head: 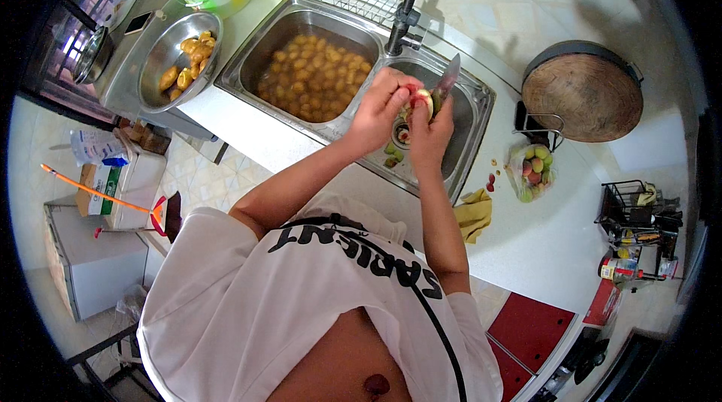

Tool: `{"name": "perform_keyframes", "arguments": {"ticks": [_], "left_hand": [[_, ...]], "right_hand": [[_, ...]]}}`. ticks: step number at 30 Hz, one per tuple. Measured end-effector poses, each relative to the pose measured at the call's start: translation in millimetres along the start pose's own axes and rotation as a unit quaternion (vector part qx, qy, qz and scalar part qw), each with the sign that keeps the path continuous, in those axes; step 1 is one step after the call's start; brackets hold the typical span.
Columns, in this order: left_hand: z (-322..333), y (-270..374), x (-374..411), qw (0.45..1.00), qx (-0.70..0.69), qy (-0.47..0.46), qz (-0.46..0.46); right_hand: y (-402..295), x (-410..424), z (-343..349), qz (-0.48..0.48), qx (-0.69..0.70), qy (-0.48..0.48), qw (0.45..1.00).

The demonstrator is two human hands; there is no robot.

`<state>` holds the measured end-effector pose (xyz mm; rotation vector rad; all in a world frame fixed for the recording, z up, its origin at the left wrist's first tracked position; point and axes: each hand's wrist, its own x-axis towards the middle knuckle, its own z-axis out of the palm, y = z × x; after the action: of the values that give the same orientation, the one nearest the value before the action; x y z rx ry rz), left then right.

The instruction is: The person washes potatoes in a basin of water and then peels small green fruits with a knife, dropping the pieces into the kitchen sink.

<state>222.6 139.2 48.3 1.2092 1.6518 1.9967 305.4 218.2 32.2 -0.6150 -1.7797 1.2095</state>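
Note:
Over the right basin (459, 145) of a steel double sink, my left hand (379, 106) grips a cut fruit (423, 98) with pale and red flesh, likely a plum or peach. My right hand (433, 130) holds a kitchen knife (449, 76), its blade pointing up and away from me; the handle is hidden in the palm. The right thumb also touches the fruit. Below, green peel scraps (393, 155) lie beside the drain (402, 136), which has bits of fruit in it. Many small round brown items, perhaps potatoes, sit in water in the left basin (265, 35).
A black faucet (403, 27) rises behind the hands. On the right counter are a bag of green and red fruit (531, 171), a yellow cloth (474, 216), fruit pits (491, 181) and a round wooden board (581, 92). A steel bowl (151, 72) of peeled potatoes (197, 55) stands left.

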Motion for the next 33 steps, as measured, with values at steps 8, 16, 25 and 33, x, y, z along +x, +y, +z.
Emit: {"name": "perform_keyframes", "arguments": {"ticks": [8,16,25,33], "left_hand": [[-13,8,9,0.886,-0.414,-0.031,-0.205],[-12,7,10,0.905,-0.382,0.009,-0.185],[-15,6,9,0.922,-0.342,0.007,-0.181],[-14,3,6,0.939,-0.301,-0.009,-0.167]], "right_hand": [[11,-2,-16,0.151,0.094,-0.025,0.984],[90,-23,-33,0.215,-0.040,-0.089,0.972],[164,-47,-47,0.179,-0.238,-0.133,0.945],[100,-29,-40,0.203,-0.059,-0.103,0.972]]}}
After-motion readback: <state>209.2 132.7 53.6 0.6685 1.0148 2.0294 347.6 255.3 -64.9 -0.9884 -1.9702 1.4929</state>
